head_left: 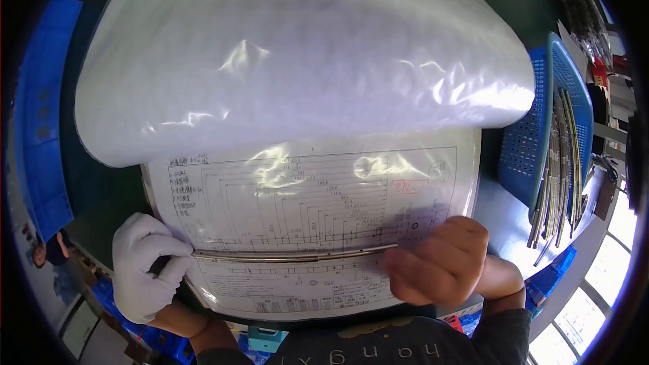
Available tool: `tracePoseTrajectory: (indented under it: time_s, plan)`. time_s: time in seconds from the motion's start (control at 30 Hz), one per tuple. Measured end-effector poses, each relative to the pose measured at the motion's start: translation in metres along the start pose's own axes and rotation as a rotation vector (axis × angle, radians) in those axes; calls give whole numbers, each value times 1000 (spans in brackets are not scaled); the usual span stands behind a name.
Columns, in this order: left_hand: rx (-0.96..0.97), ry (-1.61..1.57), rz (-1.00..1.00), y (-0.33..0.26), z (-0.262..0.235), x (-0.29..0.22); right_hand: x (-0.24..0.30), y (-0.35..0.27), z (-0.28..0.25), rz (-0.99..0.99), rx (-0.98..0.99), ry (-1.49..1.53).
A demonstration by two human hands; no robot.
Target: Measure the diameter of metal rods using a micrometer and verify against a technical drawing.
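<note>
A thin, shiny metal rod [297,257] spans left to right just above a technical drawing [297,189] in a clear plastic sleeve. Thumb and fingertips of my left hand [149,267], in a white glove, pinch the rod's left end. Bare and blurred by motion, my right hand [439,261] is curled closed at the rod's right end; its fingertips hide that end. A slight step or joint shows in the rod right of its middle. Dimension lines and a long, narrow part outline are printed on the sheet under it.
Another large plastic-covered sheet [304,61] curls up over the drawing's far part. To the right, a blue perforated basket [524,132] holds several long metal rods [558,169]. A blue bin [47,122] stands at far left. The dark green table [125,192] shows beside the sheets.
</note>
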State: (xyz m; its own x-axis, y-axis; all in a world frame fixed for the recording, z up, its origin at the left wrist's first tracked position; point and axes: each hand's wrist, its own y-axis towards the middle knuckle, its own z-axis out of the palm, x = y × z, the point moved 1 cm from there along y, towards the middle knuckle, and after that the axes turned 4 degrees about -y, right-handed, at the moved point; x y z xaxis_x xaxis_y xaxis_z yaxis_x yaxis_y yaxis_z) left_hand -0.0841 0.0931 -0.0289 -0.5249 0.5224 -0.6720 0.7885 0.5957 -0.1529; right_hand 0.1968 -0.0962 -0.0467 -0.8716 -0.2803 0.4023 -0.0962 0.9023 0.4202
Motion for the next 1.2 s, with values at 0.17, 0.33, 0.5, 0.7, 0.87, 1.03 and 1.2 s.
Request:
tracePoseTrajectory:
  time_s: [0.17,0.33,0.5,0.7,0.87,1.03,1.2]
  plan:
    - [-1,3,11,0,-1,1,-7,2,0,88,122,1]
    - [-7,-6,19,1,0,0,-1,0,4,46,102,-9]
    - [0,8,15,0,-1,0,1,1,11,4,47,-12]
    - [1,1,17,1,0,-1,-2,-2,14,-93,48,-23]
    - [5,13,19,2,-1,-1,0,-1,14,-51,76,-24]
    - [1,11,16,1,0,-1,-1,-3,16,-53,74,-9]
    - [9,3,23,2,0,-1,-2,-4,18,-69,69,-6]
